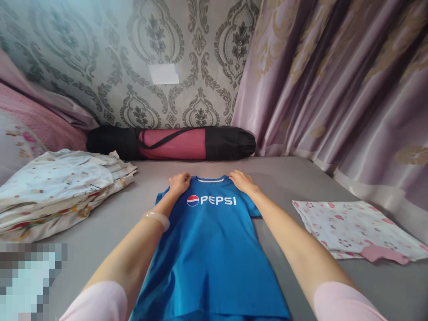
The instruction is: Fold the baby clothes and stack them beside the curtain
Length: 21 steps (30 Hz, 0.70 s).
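Both your left hand (180, 183) and right hand (243, 182) have fingers holding the blue Pepsi T-shirt (214, 243) mid-frame: spread flat, not yet folded

Plain, pale pink sleeves (100, 301) leave both forearms (290, 227) bare, and a smooth, rounded, milky-white bangle (158, 217) circles the arm near the left hand (179, 183).

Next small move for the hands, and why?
I'd probably smooth the blue short-sleeved T-shirt with white PEPSI lettering toward its hem: the left hand and right hand are at its shoulders, either side of the collar, while its lower front looks rippled.
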{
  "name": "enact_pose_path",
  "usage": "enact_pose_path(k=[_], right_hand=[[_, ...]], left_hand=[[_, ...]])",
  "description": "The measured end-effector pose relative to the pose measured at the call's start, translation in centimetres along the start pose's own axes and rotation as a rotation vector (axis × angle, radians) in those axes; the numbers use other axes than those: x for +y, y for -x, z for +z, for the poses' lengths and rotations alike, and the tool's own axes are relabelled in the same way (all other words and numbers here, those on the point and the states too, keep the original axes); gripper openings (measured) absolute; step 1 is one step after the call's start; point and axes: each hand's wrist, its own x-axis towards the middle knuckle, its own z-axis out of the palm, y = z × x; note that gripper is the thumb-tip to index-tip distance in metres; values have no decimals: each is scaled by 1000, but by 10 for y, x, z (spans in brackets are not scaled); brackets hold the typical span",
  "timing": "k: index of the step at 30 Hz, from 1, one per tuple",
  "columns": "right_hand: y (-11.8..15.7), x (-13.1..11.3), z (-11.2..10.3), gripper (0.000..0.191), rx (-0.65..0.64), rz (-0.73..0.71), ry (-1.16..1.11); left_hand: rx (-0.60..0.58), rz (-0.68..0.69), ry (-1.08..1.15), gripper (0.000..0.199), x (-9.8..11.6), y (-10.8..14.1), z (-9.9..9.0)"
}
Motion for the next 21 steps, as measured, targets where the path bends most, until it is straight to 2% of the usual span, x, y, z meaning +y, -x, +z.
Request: enact_pose_path(k=[4, 6, 11, 12, 14, 16, 19, 21], right_hand=[[-8, -3, 3, 28, 2, 7, -72], [-9, -6, 4, 24, 6, 11, -89], [-4, -16, 14, 21, 141, 36, -130], [-5, -18, 16, 19, 148, 45, -166], [-8, -16, 18, 16, 126, 66, -254], [-12, -6, 14, 17, 126, 95, -330], [-5, 24, 1, 29, 169, 196, -382], [13, 47, -7, 35, 174, 305, -406]], left_hand=[[-41, -13, 32, 44, 3, -5, 2], [-31, 4, 44, 41, 4, -5, 2], [238, 97, -63, 38, 9, 6, 7], [247, 117, -103, 38, 9, 8, 8], [159, 132, -161, 36, 10, 11, 9], [79, 123, -183, 34, 9, 12, 6], [101, 129, -180, 41, 8, 17, -4], [107, 179, -162, 43, 10, 24, -12]])
